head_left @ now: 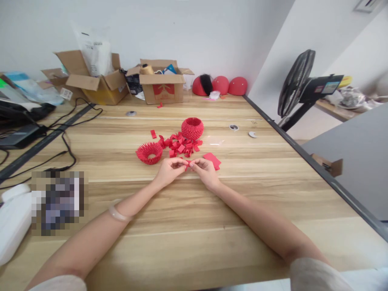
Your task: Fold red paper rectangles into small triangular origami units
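Between the fingertips of my left hand (170, 170) and my right hand (205, 170) is a small red paper piece (188, 163). Both hands pinch it, and the fingers partly cover it. Just beyond them lies a loose pile of folded red paper pieces (181, 148). A round red folded-paper vase (192, 130) stands behind the pile. To the left of the pile sits a shallow red folded-paper bowl (149, 153) with a spiky rim. Flat red paper sheets (212, 160) lie beside my right hand.
Open cardboard boxes (162, 89) and red helmet-like domes (220, 85) line the wall. Black cables (65, 141) and a white bottle (15, 222) are at the left. A black fan (297, 87) stands past the right table edge. Tape rolls (233, 127) lie on the table.
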